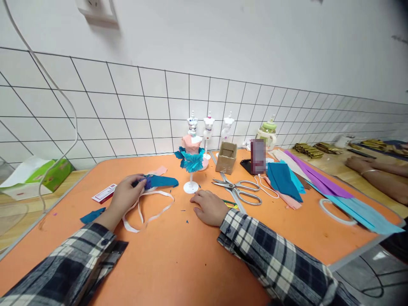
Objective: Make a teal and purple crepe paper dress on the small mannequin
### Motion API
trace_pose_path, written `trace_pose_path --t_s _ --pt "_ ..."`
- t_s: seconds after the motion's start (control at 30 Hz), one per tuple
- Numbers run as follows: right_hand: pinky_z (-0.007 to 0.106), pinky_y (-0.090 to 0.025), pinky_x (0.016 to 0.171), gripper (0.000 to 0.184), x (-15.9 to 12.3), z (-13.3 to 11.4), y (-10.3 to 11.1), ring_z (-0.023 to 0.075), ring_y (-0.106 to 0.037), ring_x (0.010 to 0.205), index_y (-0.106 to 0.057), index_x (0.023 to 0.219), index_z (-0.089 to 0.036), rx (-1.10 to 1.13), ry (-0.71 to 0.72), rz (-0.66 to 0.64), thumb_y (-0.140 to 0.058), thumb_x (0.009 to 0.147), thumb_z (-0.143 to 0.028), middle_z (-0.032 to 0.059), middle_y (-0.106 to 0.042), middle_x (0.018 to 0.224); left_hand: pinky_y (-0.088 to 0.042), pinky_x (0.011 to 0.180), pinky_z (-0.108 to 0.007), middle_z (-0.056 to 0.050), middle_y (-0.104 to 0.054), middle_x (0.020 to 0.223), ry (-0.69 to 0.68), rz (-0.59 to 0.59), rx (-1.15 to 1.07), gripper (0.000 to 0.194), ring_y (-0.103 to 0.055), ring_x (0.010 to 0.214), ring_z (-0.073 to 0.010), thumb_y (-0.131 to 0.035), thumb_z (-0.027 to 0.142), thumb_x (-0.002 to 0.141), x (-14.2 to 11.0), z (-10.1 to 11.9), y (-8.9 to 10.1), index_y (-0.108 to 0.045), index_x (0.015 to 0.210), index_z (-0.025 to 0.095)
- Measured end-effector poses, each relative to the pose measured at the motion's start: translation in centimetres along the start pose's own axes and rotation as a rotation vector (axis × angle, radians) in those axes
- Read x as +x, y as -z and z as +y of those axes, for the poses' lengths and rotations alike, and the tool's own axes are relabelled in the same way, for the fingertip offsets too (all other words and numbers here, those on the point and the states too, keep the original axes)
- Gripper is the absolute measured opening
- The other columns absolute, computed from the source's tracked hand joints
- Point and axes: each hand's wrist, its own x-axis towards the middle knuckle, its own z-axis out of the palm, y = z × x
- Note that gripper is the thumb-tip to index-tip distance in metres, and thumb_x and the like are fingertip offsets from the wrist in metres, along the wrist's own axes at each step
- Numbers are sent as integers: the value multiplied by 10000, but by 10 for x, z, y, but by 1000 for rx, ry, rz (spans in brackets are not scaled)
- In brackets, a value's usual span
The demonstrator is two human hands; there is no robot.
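On the left of the orange table, my left hand (pixel 127 193) has its fingers closed over the purplish end of a folded strip of blue crepe paper (pixel 164 181). A white ribbon (pixel 130 227) loops over the table beside this hand. My right hand (pixel 208 207) rests on the tabletop, holding nothing, with the thumb apart from the loosely bent fingers. Just beyond its fingertips stands a small mannequin (pixel 191 146) on a white round base, with a pink paper top and a ruffled teal paper skirt. Metal scissors (pixel 237 189) lie partly open to the right of that hand.
Several small mannequins (pixel 209 123) stand against the tiled wall, near a cardboard box (pixel 226 158). Rightward are a phone (pixel 258 156), a green-lidded bottle (pixel 267 132), teal paper (pixel 283 180) and a white ring (pixel 336 216). Another person's arms (pixel 379 172) rest at the neighbouring table.
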Motion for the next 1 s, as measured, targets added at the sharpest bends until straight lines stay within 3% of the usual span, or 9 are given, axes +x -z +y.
trace_pose_path --t_s 0.13,0.27,0.37,0.5,0.63,0.73,0.87,0.93,1.0 --pt "380 -434 951 318 0 0 0 242 -554 1110 -640 1207 -187 7 2 1 -573 901 -247 98 -607 1189 -559 807 -323 -80 -764 1055 219 90 -162 520 -699 919 -229 -417 484 932 -3 1 7 -682 1155 96" --pt "374 -434 948 325 0 0 0 243 -556 1105 -642 1208 -184 7 2 9 -571 898 -252 93 -610 1196 -554 849 -342 -72 -762 1071 306 138 -209 538 -696 953 -234 -446 486 931 -3 0 8 -668 1200 76" --pt "369 -430 951 327 0 0 1 239 -557 1105 -642 1209 -182 3 4 9 -569 896 -240 92 -612 1198 -519 944 -377 -69 -741 1159 277 127 -198 502 -669 1075 -255 -461 460 931 -2 -3 6 -665 1224 107" --pt "365 -435 936 324 -1 0 0 236 -563 1098 -641 1209 -188 -15 13 15 -572 900 -257 96 -616 1197 -505 979 -383 -67 -743 1166 148 18 -155 384 -661 1114 -276 -511 350 884 0 -4 -1 -715 1149 162" --pt "340 -445 878 274 0 -1 -1 223 -597 1041 -678 1138 -201 -41 52 40 -564 897 -266 86 -663 1143 -428 1078 -446 -124 -658 1315 35 18 -93 449 -562 1265 -316 -456 351 889 0 -1 -5 -665 1232 152" --pt "287 -439 755 218 -3 -1 10 179 -638 872 -718 979 -225 -2 30 205 -521 885 -240 36 -723 942 -331 1136 -530 -180 -609 1354 -35 108 -19 492 -476 1337 -352 -439 354 883 -2 3 -1 -626 1266 109" --pt "271 -403 672 187 -12 14 42 162 -612 728 -684 797 -195 17 -63 675 -500 823 -220 26 -693 764 -434 1047 -479 -143 -656 1239 -241 293 -44 409 -576 1198 -311 -436 276 883 -16 18 10 -644 1212 152" --pt "272 -390 650 217 -17 36 58 160 -595 703 -682 803 -198 9 -194 816 -469 841 -225 25 -686 764 -501 949 -402 -82 -720 1043 -395 189 -159 324 -651 1031 -248 -411 177 862 -27 30 10 -711 984 196" --pt "281 -404 697 237 -23 66 69 186 -611 804 -696 823 -200 -29 -331 859 -463 845 -231 43 -701 836 -522 883 -355 -49 -738 919 -618 -126 -217 334 -676 921 -206 -404 111 831 -40 45 3 -723 832 210"
